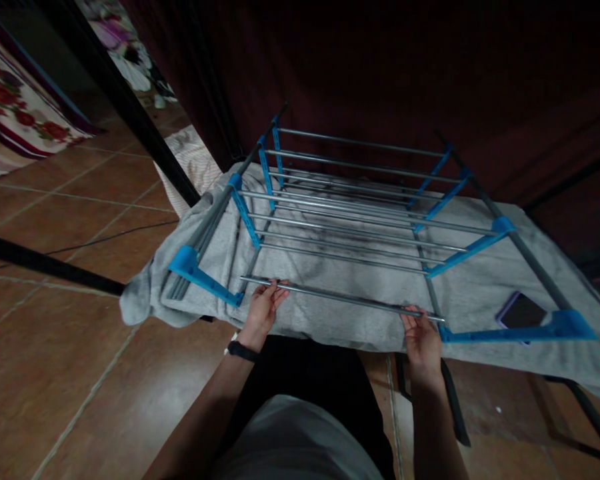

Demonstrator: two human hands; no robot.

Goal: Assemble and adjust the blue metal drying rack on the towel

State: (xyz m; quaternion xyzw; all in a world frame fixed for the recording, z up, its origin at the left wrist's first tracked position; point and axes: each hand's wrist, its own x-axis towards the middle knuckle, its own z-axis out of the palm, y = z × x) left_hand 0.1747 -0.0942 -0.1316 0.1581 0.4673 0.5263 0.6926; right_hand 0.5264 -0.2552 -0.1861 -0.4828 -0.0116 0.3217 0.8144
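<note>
Pale shirt cloth [295,440] spreads lowest. Beyond it, over the grey blanket's [330,328] near edge, a metal rod [350,297] sits pinched between the fingers of the left hand [264,310] and right hand [422,340], near its ends. Behind stands a blue-jointed rack [357,233]; a phone [523,311] lies toward the blanket's right end.

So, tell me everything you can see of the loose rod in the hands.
The rod is slim, straight and silvery grey, apparently metal, with a dull shine and no visible bend. The left hand and right hand hold it near its two ends, which poke out past the fingers. It runs crosswise in front of the person, over the grey cloth, on the near side of the rack's other rods. Whether its ends touch the blue brackets, I can't tell.
</note>
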